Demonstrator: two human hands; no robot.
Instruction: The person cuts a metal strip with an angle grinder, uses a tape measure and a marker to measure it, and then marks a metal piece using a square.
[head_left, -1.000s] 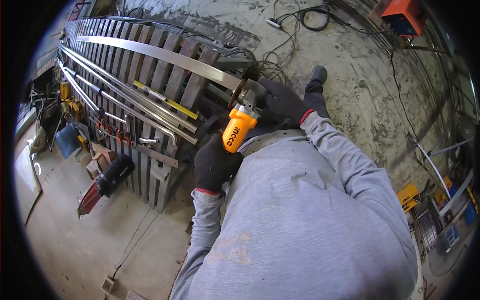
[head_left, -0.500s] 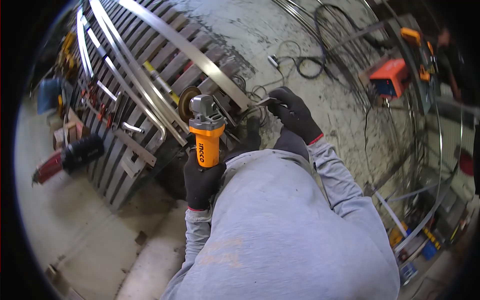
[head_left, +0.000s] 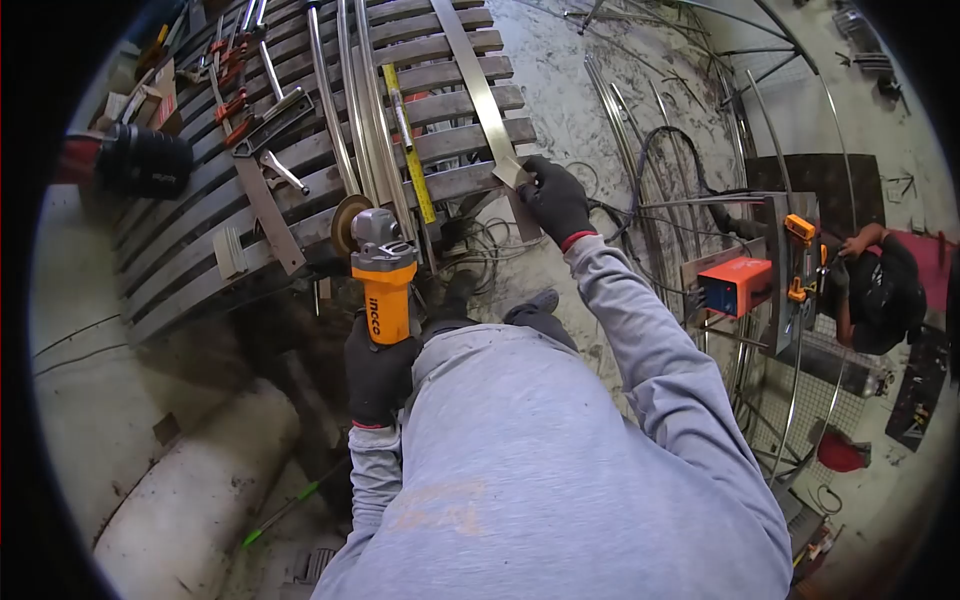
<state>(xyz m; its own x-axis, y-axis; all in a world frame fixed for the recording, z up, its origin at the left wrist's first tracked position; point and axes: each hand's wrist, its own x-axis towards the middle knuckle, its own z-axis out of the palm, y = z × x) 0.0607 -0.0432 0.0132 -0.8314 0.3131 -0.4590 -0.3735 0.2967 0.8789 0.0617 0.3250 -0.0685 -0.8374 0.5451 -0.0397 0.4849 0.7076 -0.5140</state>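
Observation:
In the head view my left hand (head_left: 382,378), in a black glove, is wrapped around the orange body of an angle grinder (head_left: 383,300). The grinder stands upright, its brown disc (head_left: 348,224) at the top left beside the slatted bench's edge. My right hand (head_left: 556,202), gloved alike, is closed in a pinch on a small flat metal piece (head_left: 511,173). That piece overlaps the near end of a long flat metal bar (head_left: 472,78) lying across the bench. A yellow spirit level (head_left: 411,150) lies between the grinder and this bar.
Metal tubes (head_left: 335,100), clamps (head_left: 232,105) and an adjustable wrench (head_left: 284,172) lie on the slatted bench (head_left: 160,250). An orange machine (head_left: 735,287) stands right, with cables on the floor. A person (head_left: 885,290) is at the far right. A black cylindrical object (head_left: 148,162) is at left.
My view has turned and shifted. My right arm has stretched farther forward, bringing the small metal piece to the flat bar's end. The grinder stays in my left hand.

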